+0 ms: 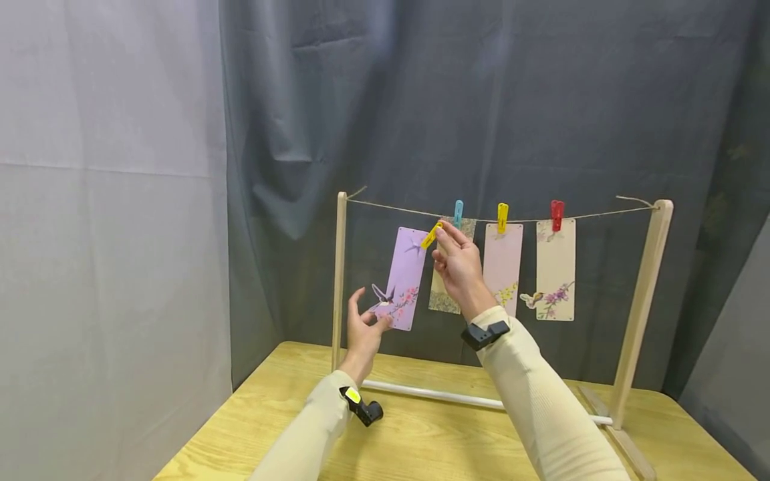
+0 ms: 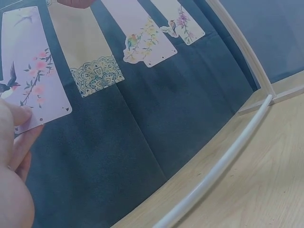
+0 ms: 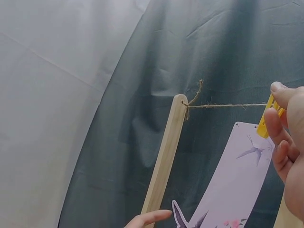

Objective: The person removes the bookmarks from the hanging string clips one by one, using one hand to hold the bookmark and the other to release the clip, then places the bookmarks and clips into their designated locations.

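My left hand pinches the lower left edge of a lilac bookmark printed with swallows and pink blossoms. The bookmark hangs slightly tilted below the string, left of the other cards. In my right hand a yellow clothespin is pinched between thumb and fingers, its tip at the bookmark's upper right corner. From the right wrist view, the yellow clothespin overlaps the string and the lilac card's top edge. Behind the right hand hangs a beige patterned bookmark, partly hidden.
A blue clothespin holds the beige card; another yellow clothespin holds a pink bookmark. At right, a red clothespin carries a cream bookmark. Wooden posts and a white rod form the stand on the table.
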Action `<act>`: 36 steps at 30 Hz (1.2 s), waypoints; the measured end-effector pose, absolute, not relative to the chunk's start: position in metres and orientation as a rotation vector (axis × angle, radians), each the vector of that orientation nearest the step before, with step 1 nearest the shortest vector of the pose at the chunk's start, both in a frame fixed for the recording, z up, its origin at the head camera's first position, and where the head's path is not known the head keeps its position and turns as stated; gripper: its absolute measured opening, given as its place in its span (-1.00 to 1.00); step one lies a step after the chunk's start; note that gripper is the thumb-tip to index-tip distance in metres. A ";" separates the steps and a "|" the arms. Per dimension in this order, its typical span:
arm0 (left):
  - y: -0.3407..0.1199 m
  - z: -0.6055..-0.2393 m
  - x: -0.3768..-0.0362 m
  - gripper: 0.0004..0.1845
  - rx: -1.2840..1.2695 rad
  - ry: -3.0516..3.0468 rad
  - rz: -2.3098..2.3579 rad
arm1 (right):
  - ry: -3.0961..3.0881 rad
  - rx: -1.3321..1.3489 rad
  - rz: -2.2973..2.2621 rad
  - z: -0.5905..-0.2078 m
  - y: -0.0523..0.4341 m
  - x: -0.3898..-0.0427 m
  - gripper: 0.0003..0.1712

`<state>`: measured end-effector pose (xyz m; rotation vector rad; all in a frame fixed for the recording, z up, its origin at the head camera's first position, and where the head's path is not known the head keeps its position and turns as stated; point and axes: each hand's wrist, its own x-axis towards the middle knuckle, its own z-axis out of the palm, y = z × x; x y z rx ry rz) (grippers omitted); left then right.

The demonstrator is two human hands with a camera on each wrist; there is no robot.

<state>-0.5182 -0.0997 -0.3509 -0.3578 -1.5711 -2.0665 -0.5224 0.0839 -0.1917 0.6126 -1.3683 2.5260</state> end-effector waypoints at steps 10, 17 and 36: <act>-0.100 -0.352 -0.511 -0.08 -0.383 -1.565 -2.077 | -1.395 0.655 2.485 -0.192 0.093 -0.516 -0.42; -0.099 -0.353 -0.501 -0.08 -0.383 -1.593 -2.085 | -1.440 0.659 2.459 -0.198 0.102 -0.511 -0.42; -0.104 -0.389 -0.485 -0.09 -0.301 -1.691 -2.060 | -1.624 0.585 2.349 -0.227 0.130 -0.497 -0.35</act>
